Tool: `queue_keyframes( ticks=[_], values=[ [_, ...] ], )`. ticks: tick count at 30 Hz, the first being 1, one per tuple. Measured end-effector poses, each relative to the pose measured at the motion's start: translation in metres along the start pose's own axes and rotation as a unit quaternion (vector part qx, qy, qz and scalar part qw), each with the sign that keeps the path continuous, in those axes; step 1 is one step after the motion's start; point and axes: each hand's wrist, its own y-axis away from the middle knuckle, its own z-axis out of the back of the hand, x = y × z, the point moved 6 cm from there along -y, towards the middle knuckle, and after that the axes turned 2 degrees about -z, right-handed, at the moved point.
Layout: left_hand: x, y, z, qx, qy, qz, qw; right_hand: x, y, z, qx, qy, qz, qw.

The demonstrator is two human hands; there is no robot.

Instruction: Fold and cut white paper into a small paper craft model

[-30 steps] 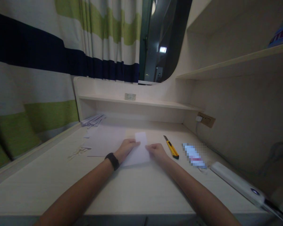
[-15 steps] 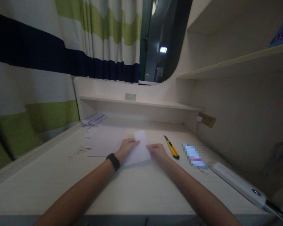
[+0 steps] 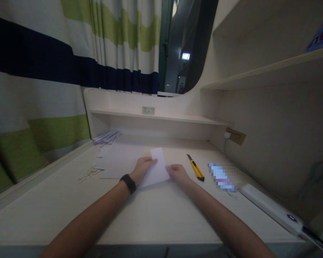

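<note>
Pale wooden desk (image 3: 156, 215) under a dim shelf, striped curtain (image 3: 43, 71) off to the left. Small white paper (image 3: 157, 168) lies mid-desk, left hand (image 3: 143, 169) pressing its left edge, right hand (image 3: 178, 173) on its right edge, fingers flat, pinning it down. Yellow box cutter (image 3: 196, 168) lies just right; bigger sheet (image 3: 118, 161) sits behind.
</note>
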Motion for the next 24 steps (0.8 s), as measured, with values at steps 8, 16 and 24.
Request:
queue_keyframes(
  ticks=[8, 16, 24],
  values=[
    [0.000, -0.002, 0.003, -0.013, 0.006, -0.019, 1.000, -0.006, -0.003, 0.002, -0.006, -0.024, -0.020, 0.999],
    [-0.001, -0.004, 0.008, -0.032, 0.008, -0.032, 0.999, -0.012, -0.004, 0.000, 0.015, -0.100, -0.037, 0.994],
    [-0.002, -0.007, 0.011, -0.040, 0.033, -0.038, 0.998, -0.016, -0.007, 0.002, 0.024, -0.143, -0.042, 0.989]
  ],
)
